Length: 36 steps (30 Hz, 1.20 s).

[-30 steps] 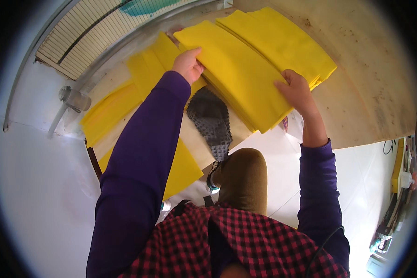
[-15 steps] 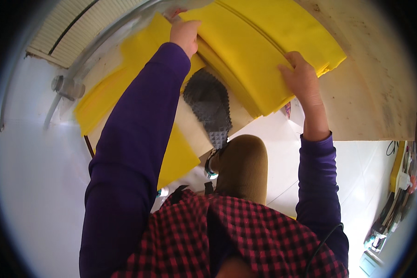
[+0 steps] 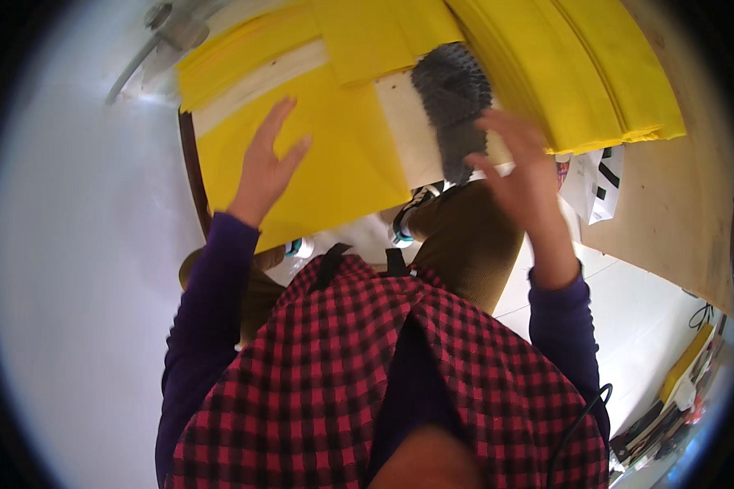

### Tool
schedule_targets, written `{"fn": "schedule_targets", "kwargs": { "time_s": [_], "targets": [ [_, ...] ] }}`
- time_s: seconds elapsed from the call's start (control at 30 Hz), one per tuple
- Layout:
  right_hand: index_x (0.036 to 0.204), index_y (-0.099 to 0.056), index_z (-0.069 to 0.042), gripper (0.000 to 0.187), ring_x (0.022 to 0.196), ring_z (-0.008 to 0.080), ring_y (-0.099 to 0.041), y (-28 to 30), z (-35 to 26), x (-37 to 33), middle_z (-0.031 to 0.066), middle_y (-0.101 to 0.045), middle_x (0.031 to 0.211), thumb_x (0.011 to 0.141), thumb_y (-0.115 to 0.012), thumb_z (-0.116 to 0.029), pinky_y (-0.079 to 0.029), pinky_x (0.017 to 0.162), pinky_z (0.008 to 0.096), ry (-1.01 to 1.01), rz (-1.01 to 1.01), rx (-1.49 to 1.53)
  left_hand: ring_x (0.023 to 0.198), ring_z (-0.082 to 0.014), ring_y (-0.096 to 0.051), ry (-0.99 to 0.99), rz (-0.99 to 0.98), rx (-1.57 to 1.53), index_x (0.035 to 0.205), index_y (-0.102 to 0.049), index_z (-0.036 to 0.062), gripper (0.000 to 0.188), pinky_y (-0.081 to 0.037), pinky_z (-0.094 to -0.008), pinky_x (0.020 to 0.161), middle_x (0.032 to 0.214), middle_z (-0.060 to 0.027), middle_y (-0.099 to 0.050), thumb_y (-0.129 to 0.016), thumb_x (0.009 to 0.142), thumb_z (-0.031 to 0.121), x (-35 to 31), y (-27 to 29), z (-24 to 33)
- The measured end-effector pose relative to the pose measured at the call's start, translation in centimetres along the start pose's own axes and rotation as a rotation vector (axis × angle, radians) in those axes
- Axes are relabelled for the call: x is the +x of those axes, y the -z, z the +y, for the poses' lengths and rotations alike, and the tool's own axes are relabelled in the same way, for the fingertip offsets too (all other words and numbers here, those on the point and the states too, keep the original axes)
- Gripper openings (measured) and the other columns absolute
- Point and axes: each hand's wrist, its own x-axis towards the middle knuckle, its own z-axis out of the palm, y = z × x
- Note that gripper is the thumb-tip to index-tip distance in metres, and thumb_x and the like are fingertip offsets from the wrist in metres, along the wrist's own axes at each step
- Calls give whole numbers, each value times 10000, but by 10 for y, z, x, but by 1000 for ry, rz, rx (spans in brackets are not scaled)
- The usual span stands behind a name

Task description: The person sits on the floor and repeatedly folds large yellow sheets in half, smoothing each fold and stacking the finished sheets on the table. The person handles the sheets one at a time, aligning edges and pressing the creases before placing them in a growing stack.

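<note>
My left hand [image 3: 267, 167] is empty, its fingers apart, above a flat yellow fabric sheet [image 3: 334, 155] that hangs a little over the table's near edge. My right hand [image 3: 520, 167], slightly blurred, also has its fingers spread and holds nothing. It hovers beside a dark grey textured piece [image 3: 455, 106] with zigzag edges, which lies on the table. Beyond that hand, a thick folded stack of yellow fabric [image 3: 546, 73] lies at the right. More yellow fabric [image 3: 359, 37] is laid out at the far middle, and another yellow pile [image 3: 249, 49] at the far left.
Pale wooden table surface [image 3: 661, 212] shows at the right. A white bag with black marks [image 3: 602, 183] hangs by its near edge. At the far left stands a metal fitting [image 3: 175, 28]. Assorted items [image 3: 669, 407] lie along the lower right. My legs are close under the table edge.
Both hands have let go of the yellow fabric stack and drawn back toward me. The stack now lies right of the grey piece, uncovering the yellow sheet. The view has shifted too.
</note>
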Motion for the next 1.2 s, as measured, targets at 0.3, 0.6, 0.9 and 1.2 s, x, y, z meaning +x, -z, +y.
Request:
{"fn": "schedule_targets", "kwargs": {
  "time_s": [0.3, 0.6, 0.9, 1.2],
  "targets": [
    [1283, -526, -87, 527, 1324, 248, -407, -122, -52, -22, 75, -472, 1401, 764, -619, -97, -263, 1135, 418, 344, -436, -155, 1379, -299, -327, 132, -199, 517, 1401, -420, 113, 694, -234, -520, 1114, 1473, -121, -376, -715, 790, 259, -153, -3, -31],
    [1065, -670, -120, 224, 1103, 286, -595, -128, -40, -9, 86, -672, 1088, 848, -621, -104, -480, 918, 384, 120, -359, 194, 1217, -292, -511, 4, -61, 378, 1078, -652, 83, 297, -349, -500, 1040, 1217, -103, -608, -657, 785, 135, -146, 16, -52],
    [1006, -669, -65, 191, 739, 348, -625, -126, -38, 6, 175, -653, 839, 894, -621, -212, -489, 651, 385, -119, -376, 244, 896, -327, -607, 38, 145, 292, 925, -678, 53, 217, -469, -441, 806, 913, -126, -662, -617, 717, 55, -146, 49, -59],
    [1044, -684, -92, 382, 1075, 359, -563, -106, -45, 10, 154, -654, 1101, 884, -609, -431, -313, 1088, 476, 65, -567, 93, 999, -330, -589, 72, -19, 322, 978, -675, 62, 271, -446, -441, 906, 1016, -115, -662, -696, 711, 99, -160, 64, -72]
  ]
}}
